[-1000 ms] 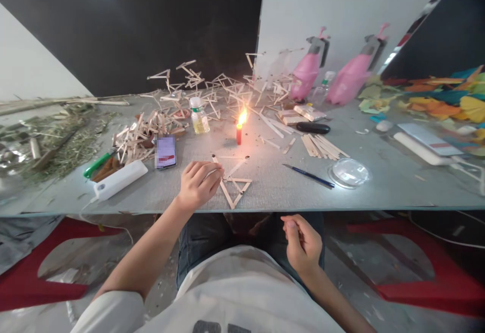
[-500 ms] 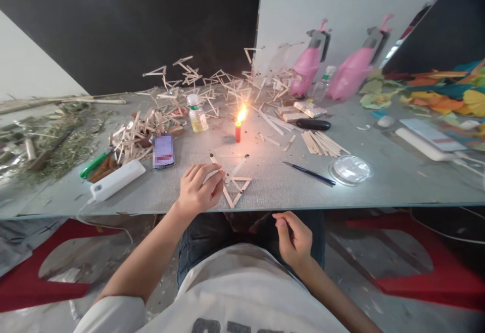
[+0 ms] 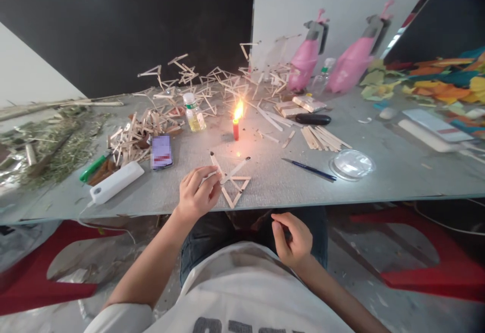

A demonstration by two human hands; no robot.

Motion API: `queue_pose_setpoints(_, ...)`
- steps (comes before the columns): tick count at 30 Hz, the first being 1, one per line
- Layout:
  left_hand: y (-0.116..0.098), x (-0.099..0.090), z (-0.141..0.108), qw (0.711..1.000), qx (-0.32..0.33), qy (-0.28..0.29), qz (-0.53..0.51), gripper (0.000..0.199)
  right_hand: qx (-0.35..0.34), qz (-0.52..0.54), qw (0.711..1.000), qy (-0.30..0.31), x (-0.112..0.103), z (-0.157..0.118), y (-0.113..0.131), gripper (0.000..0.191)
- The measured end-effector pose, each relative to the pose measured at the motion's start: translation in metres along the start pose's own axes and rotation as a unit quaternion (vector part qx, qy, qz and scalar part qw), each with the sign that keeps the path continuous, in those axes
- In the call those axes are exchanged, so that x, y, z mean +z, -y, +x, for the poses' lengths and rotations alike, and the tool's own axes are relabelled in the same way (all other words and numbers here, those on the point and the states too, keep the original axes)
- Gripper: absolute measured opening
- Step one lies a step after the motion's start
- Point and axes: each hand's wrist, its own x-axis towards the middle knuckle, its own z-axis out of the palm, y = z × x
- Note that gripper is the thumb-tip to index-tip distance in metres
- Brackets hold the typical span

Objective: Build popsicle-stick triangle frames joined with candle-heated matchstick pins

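My left hand (image 3: 200,191) is pinched on a small frame of joined wooden sticks (image 3: 239,172) with dark tips at its upper ends. Just in front of me, by the table's near edge, the lower sticks form a triangle. My right hand (image 3: 292,237) hangs over my lap, off the table, its fingers curled with a gap between thumb and forefinger and nothing visible in them. Beyond the stick frame burns a short red candle (image 3: 236,130).
Loose flat sticks (image 3: 322,138), blue tweezers (image 3: 308,169) and a clear round dish (image 3: 351,164) lie to the right. A small bottle (image 3: 196,118), a phone (image 3: 161,151) and a white power bank (image 3: 116,183) are left. Pink sprayers (image 3: 304,64) stand behind.
The view has shifted slightly. My left hand stays on the stick frame; the thumb and forefinger of my right hand have parted a little.
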Motion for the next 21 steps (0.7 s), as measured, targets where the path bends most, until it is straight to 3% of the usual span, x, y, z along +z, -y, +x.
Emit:
queue_pose_setpoints(3, -0.004, 0.0, 0.0, 1.0, -0.007, -0.024, -0.009, 0.025, 0.003, 0.004, 1.0, 0.015, -0.002, 0.026, 0.002, 0.022)
queue_pose_setpoints(10, -0.011, 0.002, -0.005, 0.998, -0.033, -0.042, -0.032, 0.033, 0.081, 0.005, 0.994, 0.07, 0.004, 0.091, -0.001, 0.016)
queue_pose_setpoints(16, -0.013, 0.002, -0.007, 0.998, -0.012, -0.053, -0.028, 0.033, 0.117, 0.055, 0.989, 0.075, 0.019, 0.097, 0.01, 0.021)
queue_pose_setpoints(21, -0.016, 0.004, -0.011, 0.998, -0.006, -0.069, -0.01, 0.031, 0.164, 0.138, 0.968, 0.13, 0.036, 0.089, 0.035, 0.024)
